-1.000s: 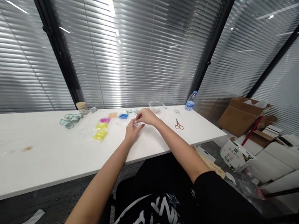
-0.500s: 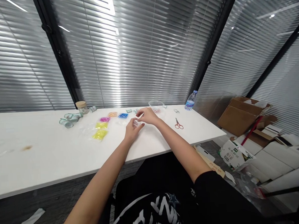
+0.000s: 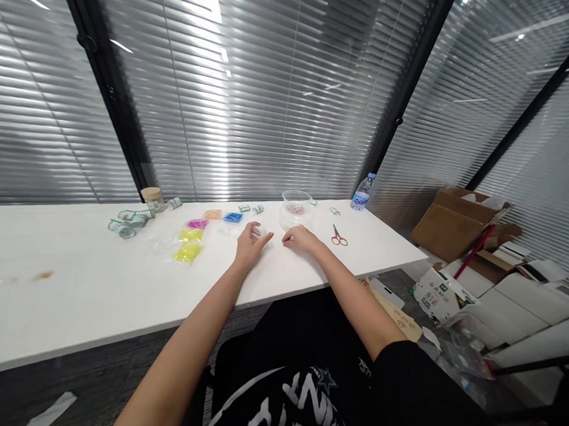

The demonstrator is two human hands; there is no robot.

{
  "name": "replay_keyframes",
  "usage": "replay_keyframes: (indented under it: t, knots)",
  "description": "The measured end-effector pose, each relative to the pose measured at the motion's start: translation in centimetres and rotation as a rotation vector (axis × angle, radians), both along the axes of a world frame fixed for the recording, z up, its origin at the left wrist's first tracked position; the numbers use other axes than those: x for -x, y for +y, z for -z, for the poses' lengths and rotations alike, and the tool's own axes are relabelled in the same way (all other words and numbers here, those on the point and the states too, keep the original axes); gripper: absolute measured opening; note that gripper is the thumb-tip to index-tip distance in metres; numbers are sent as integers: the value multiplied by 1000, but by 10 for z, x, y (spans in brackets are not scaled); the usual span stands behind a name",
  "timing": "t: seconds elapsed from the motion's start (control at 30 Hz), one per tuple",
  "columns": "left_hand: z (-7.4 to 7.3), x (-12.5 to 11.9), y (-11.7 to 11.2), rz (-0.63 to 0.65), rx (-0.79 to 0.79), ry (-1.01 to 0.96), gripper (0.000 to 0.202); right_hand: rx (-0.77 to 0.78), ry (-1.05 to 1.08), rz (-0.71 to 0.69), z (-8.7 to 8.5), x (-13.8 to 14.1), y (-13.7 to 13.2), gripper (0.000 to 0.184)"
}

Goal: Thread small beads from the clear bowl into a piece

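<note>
My left hand (image 3: 248, 245) rests on the white table (image 3: 102, 286) and pinches a small clear object (image 3: 258, 230) at its fingertips. My right hand (image 3: 301, 239) lies a short way to the right, fingers curled, with nothing visible in it. Just behind the hands stands a clear bowl (image 3: 296, 207) with pinkish bits in it. Red-handled scissors (image 3: 338, 237) lie to the right of my right hand. To the left of my left hand lie small bags of coloured bits: two yellow (image 3: 187, 252), a pink (image 3: 198, 223), an orange (image 3: 213, 214) and a blue (image 3: 233, 217).
A water bottle (image 3: 363, 193) stands at the table's far right corner. A lidded jar (image 3: 152, 197) and green-white rolls (image 3: 123, 224) sit at the back left. Cardboard boxes (image 3: 451, 220) and white packaging crowd the floor to the right. Blinds cover the glass wall behind the table.
My hands were together at the small clear object. My right hand has drawn away to the right and down onto the table, while the left stays with the object.
</note>
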State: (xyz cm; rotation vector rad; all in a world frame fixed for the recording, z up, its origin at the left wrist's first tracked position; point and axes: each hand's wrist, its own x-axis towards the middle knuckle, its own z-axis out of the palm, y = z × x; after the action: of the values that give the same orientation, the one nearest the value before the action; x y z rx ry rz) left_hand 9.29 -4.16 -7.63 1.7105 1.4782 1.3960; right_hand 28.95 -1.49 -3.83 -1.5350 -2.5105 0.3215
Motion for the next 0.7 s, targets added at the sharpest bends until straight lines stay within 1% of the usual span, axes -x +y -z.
replay_keyframes:
  t: [0.13, 0.23, 0.37, 0.53, 0.7]
  knots:
    - [0, 0, 0, 0, 2, 1, 34, -21, -34, 9, 6, 6, -2, 25]
    - [0, 0, -1, 1, -5, -1, 34, -46, -54, 18, 7, 10, -2, 26]
    - [0, 0, 0, 8, -16, -7, 34, -70, -66, -3, 7, 11, -4, 27]
    - [1, 0, 0, 4, -14, -9, 34, -57, -66, -32, 5, 14, -7, 27]
    - [1, 0, 1, -1, -8, -8, 34, -26, -62, -19, 6, 19, -6, 26]
